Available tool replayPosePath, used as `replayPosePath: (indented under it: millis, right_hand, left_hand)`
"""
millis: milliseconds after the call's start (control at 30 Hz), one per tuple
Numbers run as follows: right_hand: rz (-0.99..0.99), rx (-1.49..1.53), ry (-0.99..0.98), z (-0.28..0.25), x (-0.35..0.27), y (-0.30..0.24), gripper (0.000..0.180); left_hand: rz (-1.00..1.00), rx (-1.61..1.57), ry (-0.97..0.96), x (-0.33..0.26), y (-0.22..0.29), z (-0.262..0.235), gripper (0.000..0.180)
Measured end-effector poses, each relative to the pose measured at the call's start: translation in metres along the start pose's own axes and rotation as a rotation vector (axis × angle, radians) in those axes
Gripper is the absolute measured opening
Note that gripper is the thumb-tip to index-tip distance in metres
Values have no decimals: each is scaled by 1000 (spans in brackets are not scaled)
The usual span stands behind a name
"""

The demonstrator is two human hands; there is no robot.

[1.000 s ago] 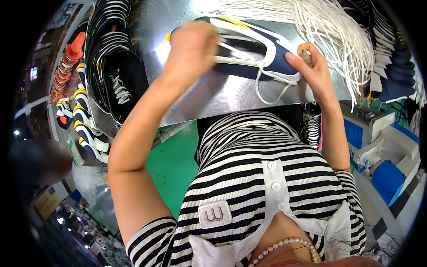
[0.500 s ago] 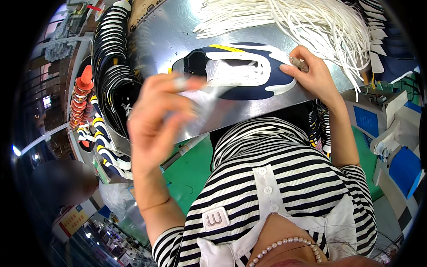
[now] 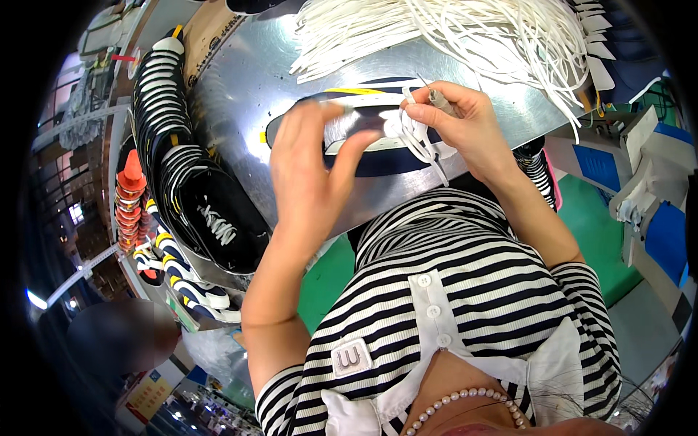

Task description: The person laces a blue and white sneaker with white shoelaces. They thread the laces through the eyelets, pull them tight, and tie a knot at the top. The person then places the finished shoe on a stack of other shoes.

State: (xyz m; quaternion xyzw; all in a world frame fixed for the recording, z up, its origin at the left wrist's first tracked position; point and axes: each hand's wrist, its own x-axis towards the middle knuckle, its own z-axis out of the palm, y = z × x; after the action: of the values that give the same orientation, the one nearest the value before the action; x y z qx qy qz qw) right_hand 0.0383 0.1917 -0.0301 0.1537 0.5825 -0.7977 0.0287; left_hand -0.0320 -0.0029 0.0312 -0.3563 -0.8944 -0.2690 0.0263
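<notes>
A navy and white shoe upper point(image 3: 392, 161) with yellow stripes lies on the metal tabletop, partly hidden under my hands. My right hand point(image 3: 469, 127) is closed round a thin awl-like tool point(image 3: 442, 103) with a grey wrapped handle. Its thumb and forefinger also pinch a white shoelace point(image 3: 422, 149), which hangs in loops over the toe half of the upper. Above the other end of the upper is my left hand point(image 3: 309, 163), blurred, with thumb and fingers apart and nothing visible between them.
White laces point(image 3: 436, 36) lie in a big heap along the far side of the metal table point(image 3: 240, 80). To the left runs a long stack of black and white shoe uppers point(image 3: 163, 94). Navy pieces point(image 3: 618, 43) sit at the far right, above a grey and blue chair point(image 3: 662, 240).
My right hand has moved left from the toe edge to over the upper, and a looped white lace now shows at its fingers. My left hand has moved right, over the upper.
</notes>
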Motion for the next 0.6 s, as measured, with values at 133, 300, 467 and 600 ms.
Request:
replayPosePath:
  millis: [133,300,467,600]
  right_hand:
    - [-138,-141,66,6,8,16,28]
    - [-170,-349,94,7,8,21,44]
    - [-214,-497,125,8,8,21,45]
    - [-214,-550,99,7,7,20,47]
  left_hand:
    - [-502,-543,-419,-12,-31,6,47]
    - [-909,-862,-574,17,-20,31,42]
    - [-720,-772,-301,10,-12,49,24]
    - [-675,-705,-211,8,-9,55,22]
